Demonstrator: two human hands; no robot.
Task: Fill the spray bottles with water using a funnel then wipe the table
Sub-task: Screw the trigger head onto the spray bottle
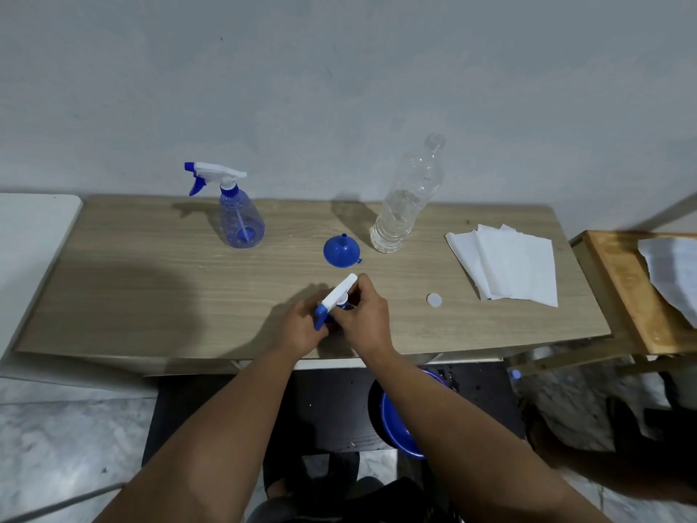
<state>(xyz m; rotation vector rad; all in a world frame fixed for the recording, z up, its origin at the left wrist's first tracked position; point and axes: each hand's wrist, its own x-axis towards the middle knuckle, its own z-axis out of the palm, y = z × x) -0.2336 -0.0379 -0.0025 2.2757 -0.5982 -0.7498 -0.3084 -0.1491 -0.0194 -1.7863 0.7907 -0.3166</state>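
At the near edge of the wooden table (151,296), both hands meet over one spray bottle, most of which is hidden beneath them. Left hand (301,328): fingers curled around the bottle body from the left side. Right hand (364,315): fingers curled at the neck, pinching just under the white trigger head (337,294). The head points away and to the right; its blue trigger (320,318) lies toward the left hand.

Just beyond the hands: blue funnel (339,252), resting wide mouth down, spout up, apart from both hands.

Right of the funnel, near it: clear plastic water bottle (405,205), upright, uncapped, water filling roughly the lower half. Its white cap (434,300) lies flat on the table, to the right of the right hand.

Far right of table: stack of white paper towels (509,266), fanned slightly.

Far left rear: second spray bottle (239,217), blue-tinted, upright, head screwed on, nozzle pointing left. Well apart from the hands.

Under the table, by the right forearm: blue basin (396,424), partly hidden.

Right of table: a wooden tray-like surface (618,288) holding a crumpled white sheet (675,273).
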